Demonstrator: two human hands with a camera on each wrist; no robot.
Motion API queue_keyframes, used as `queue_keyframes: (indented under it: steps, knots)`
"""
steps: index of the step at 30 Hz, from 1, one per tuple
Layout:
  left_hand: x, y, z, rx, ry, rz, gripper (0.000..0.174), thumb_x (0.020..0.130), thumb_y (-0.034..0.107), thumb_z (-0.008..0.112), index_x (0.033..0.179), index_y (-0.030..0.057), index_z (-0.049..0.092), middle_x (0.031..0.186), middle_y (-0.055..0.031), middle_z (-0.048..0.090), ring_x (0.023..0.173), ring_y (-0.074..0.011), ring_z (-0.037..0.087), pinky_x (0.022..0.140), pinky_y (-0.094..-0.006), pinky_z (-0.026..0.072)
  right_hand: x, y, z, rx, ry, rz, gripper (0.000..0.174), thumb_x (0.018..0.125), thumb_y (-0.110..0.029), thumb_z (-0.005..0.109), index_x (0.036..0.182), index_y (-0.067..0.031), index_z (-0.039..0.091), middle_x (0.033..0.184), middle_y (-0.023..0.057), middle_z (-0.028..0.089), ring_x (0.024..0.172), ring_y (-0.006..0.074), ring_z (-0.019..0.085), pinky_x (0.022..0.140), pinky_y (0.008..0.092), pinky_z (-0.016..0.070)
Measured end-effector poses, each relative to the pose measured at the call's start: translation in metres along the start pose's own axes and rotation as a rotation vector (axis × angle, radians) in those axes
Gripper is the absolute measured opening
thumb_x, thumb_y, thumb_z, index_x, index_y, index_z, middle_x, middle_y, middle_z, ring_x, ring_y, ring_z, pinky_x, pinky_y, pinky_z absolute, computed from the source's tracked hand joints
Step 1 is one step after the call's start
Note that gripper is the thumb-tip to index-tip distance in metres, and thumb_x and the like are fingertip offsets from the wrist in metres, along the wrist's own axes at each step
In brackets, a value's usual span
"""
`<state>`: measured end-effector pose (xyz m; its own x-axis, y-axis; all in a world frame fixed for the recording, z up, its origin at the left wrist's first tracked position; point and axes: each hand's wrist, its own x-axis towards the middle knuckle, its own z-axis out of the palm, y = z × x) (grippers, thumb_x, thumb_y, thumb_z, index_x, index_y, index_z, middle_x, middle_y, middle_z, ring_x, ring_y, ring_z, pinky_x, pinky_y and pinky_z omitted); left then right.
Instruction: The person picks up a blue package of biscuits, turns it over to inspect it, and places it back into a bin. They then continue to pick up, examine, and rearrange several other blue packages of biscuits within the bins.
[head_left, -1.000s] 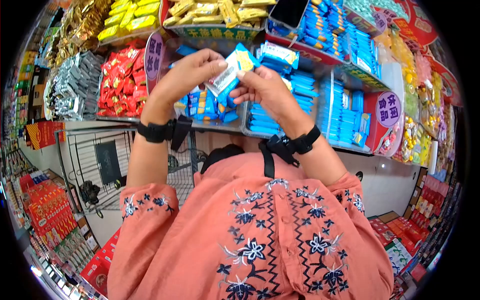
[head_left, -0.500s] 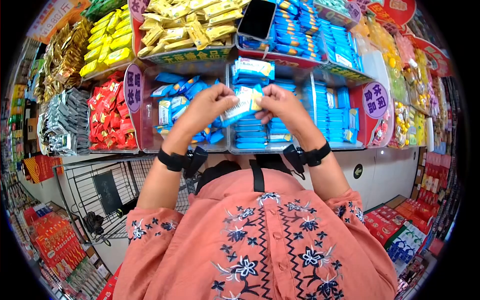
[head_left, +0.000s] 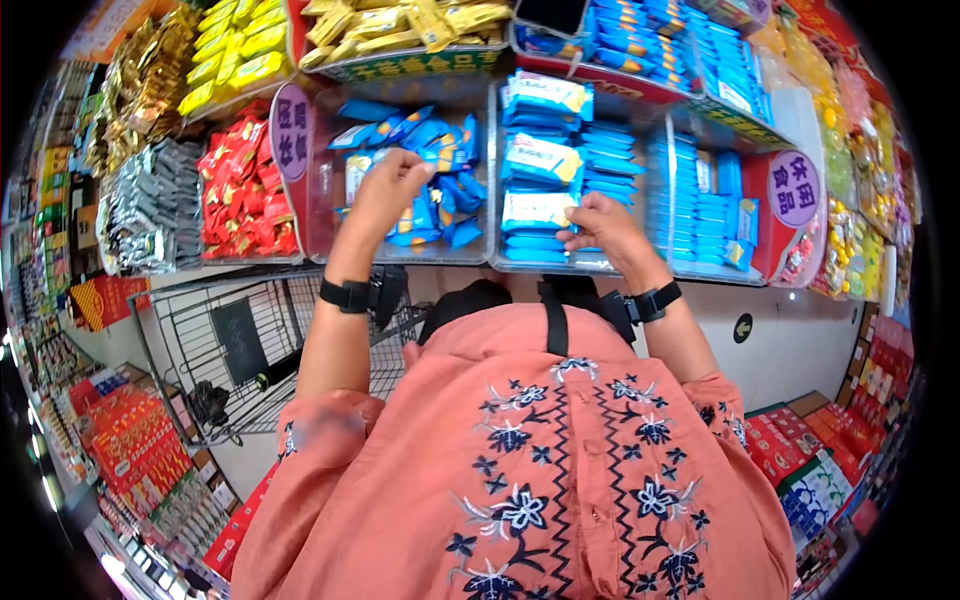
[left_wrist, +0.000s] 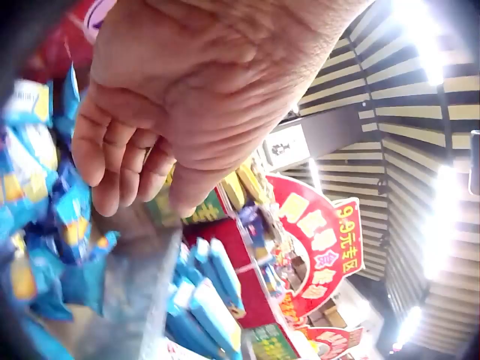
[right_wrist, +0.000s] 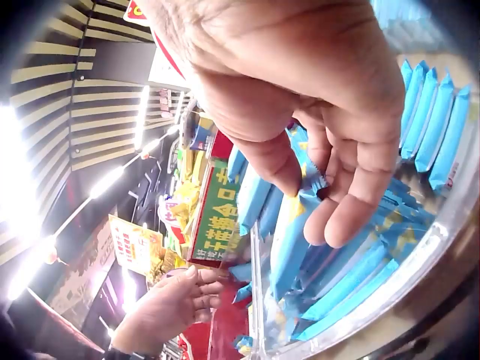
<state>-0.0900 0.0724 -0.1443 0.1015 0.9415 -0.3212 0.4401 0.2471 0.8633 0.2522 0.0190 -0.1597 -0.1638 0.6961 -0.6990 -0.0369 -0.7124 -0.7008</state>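
My right hand (head_left: 610,232) pinches one end of a blue snack packet (head_left: 535,210) with a white and yellow face. The packet lies flat on top of neat rows of similar packets in the middle clear bin (head_left: 497,175). In the right wrist view, the thumb and fingers of that hand hold the crimped end of the packet (right_wrist: 287,240). Over the left bin, above a jumble of blue packets (head_left: 455,190), hangs my left hand (head_left: 393,183). Its fingers are loosely curled with nothing between them, as the left wrist view confirms.
Red packets (head_left: 248,190) and silver packets (head_left: 165,205) fill bins on the left. Yellow packets (head_left: 420,25) sit behind, near a dark phone (head_left: 552,14). More blue packets (head_left: 710,205) stand right of a divider. A wire shopping cart (head_left: 240,340) is below left.
The blue packet, earlier held up between both hands, now lies on the middle stack. My left hand has let go and moved left; my right hand has moved right and lower with the packet.
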Motion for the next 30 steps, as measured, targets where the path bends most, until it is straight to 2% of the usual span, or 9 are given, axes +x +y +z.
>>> queue_keyframes:
  steps: [2,6,9,11,14,18,22,25,30]
  knots:
    - [0.001,-0.005,-0.029,0.175,0.129,-0.003,0.035,0.090,0.029,0.068,0.104,-0.0019,0.063,0.089,-0.0147,0.069,0.084,-0.0227,0.066,0.075,-0.0349,0.0516,0.003,0.003,0.002,-0.017,0.034,-0.022,0.029,0.089,-0.019,0.069,0.100,0.0007,0.052,0.093,0.0149,0.064,0.075,0.0239,0.071,0.057,0.0324,0.0590]
    - [0.019,-0.047,-0.077,0.637,0.232,-0.084,0.040,0.089,0.034,0.066,0.108,-0.0016,0.063,0.102,-0.0258,0.068,0.099,-0.0415,0.064,0.085,-0.0469,0.0502,0.009,0.001,0.005,-0.406,0.106,-0.069,0.035,0.087,-0.026,0.071,0.098,0.0030,0.055,0.084,0.0128,0.065,0.067,0.0203,0.070,0.048,0.0297,0.0538]
    - [0.027,-0.056,-0.079,0.811,0.184,-0.143,0.043,0.088,0.035,0.065,0.111,-0.0001,0.062,0.106,-0.0257,0.067,0.103,-0.0418,0.064,0.088,-0.0482,0.0500,0.006,-0.007,0.003,-0.575,0.163,-0.116,0.039,0.087,-0.033,0.070,0.097,0.0026,0.057,0.079,0.0109,0.066,0.061,0.0180,0.068,0.044,0.0295,0.0508]
    - [0.035,-0.057,-0.071,0.862,0.129,-0.226,0.054,0.084,0.037,0.067,0.120,-0.0020,0.058,0.114,-0.0244,0.066,0.107,-0.0410,0.063,0.092,-0.0477,0.0501,0.004,-0.011,-0.003,-0.660,0.191,-0.116,0.041,0.088,-0.037,0.068,0.097,0.0017,0.058,0.079,0.0098,0.066,0.060,0.0168,0.066,0.044,0.0296,0.0503]
    - [0.051,-0.074,-0.061,0.913,0.065,-0.321,0.069,0.080,0.041,0.069,0.127,-0.0061,0.050,0.120,-0.0238,0.065,0.110,-0.0380,0.064,0.093,-0.0457,0.0507,-0.004,-0.022,-0.007,-0.632,0.186,-0.082,0.040,0.089,-0.039,0.065,0.096,0.0000,0.060,0.079,0.0087,0.065,0.060,0.0160,0.065,0.045,0.0295,0.0503]
    - [0.055,-0.083,-0.055,0.936,-0.054,-0.425,0.076,0.075,0.042,0.074,0.129,-0.0041,0.048,0.117,-0.0257,0.065,0.110,-0.0334,0.065,0.093,-0.0416,0.0514,-0.014,-0.036,-0.009,-0.591,0.137,-0.073,0.036,0.092,-0.039,0.063,0.093,-0.0024,0.060,0.080,0.0059,0.064,0.064,0.0135,0.064,0.048,0.0269,0.0499]
    - [0.055,-0.098,-0.041,1.052,0.029,-0.389,0.080,0.072,0.042,0.078,0.128,-0.0056,0.047,0.116,-0.0246,0.066,0.108,-0.0336,0.067,0.092,-0.0426,0.0520,-0.022,-0.044,-0.004,-0.550,0.127,-0.094,0.034,0.093,-0.037,0.062,0.094,-0.0022,0.061,0.080,0.0062,0.064,0.065,0.0138,0.064,0.050,0.0266,0.0504]
    - [0.051,-0.086,-0.046,0.955,0.021,-0.377,0.079,0.073,0.041,0.077,0.128,-0.0070,0.046,0.115,-0.0256,0.066,0.108,-0.0357,0.066,0.092,-0.0436,0.0518,-0.031,-0.049,0.000,-0.541,0.095,-0.110,0.034,0.093,-0.036,0.062,0.095,-0.0027,0.061,0.080,0.0060,0.065,0.066,0.0135,0.064,0.052,0.0264,0.0509]
    - [0.022,-0.052,-0.067,0.700,0.098,-0.238,0.066,0.076,0.041,0.073,0.118,-0.0060,0.054,0.113,-0.0287,0.065,0.105,-0.0426,0.064,0.090,-0.0456,0.0506,-0.039,-0.063,0.015,-0.467,-0.021,-0.182,0.030,0.095,-0.035,0.060,0.096,-0.0048,0.060,0.083,0.0048,0.065,0.068,0.0117,0.062,0.055,0.0256,0.0518]
